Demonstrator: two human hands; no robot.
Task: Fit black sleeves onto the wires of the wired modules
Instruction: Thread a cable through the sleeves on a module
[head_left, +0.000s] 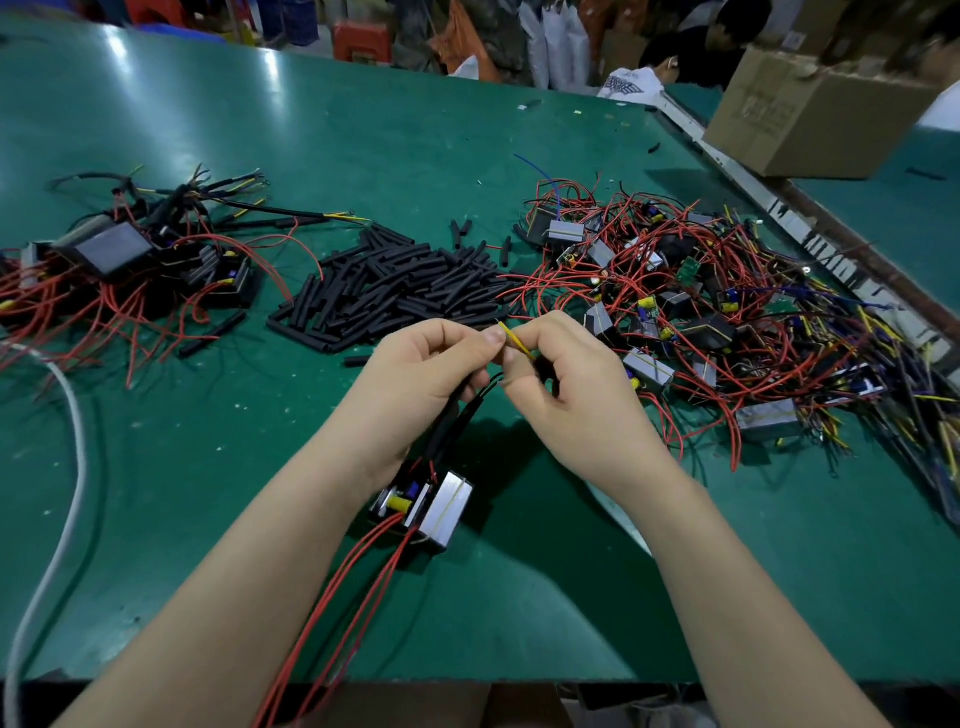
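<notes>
Pinching a thin yellow wire (514, 340) between both thumbs and forefingers: left hand (431, 376) and right hand (566, 384) curled tight on it above the green table mat (363, 135). One grey-taped black wired module (423, 506) hangs below the left wrist, black sleeve (457, 415) on its leads, three red wires trailing. Loose black sleeve pile (395, 283) mid-table, too many to count. Two module heaps, left (119, 265) and right (701, 312).

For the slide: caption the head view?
Both hands pinch a yellow wire of a module beside loose sleeves.
</notes>
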